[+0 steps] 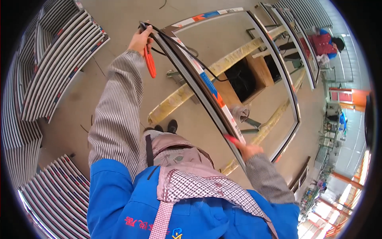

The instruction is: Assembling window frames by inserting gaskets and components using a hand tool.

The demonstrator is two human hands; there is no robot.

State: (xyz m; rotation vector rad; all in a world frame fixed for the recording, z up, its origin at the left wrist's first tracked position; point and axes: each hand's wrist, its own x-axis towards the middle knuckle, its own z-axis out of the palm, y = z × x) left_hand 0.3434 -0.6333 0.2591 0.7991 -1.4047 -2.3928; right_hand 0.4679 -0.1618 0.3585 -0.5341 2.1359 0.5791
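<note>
My left hand (140, 41) is closed at the far left corner of a window frame (207, 106). Out of its grip hangs a red-handled hand tool (149, 63), whose working end I cannot make out. A black rubber strip (184, 48) runs from beside that hand and loops over the frame's near side into its opening. At the near right end, my right hand (250, 151) is closed round a red tool (234, 140), its tip against the frame's near edge. The frame carries white, blue and orange tape and lies on supports wrapped in yellowish film.
Stacks of curved frame pieces (65, 65) stand at the left, more (59, 191) at the lower left. Below the frame sits a cardboard box (258, 73) with black material inside. Farther right, a person in a dark red vest (321, 44) is beside another frame (292, 38).
</note>
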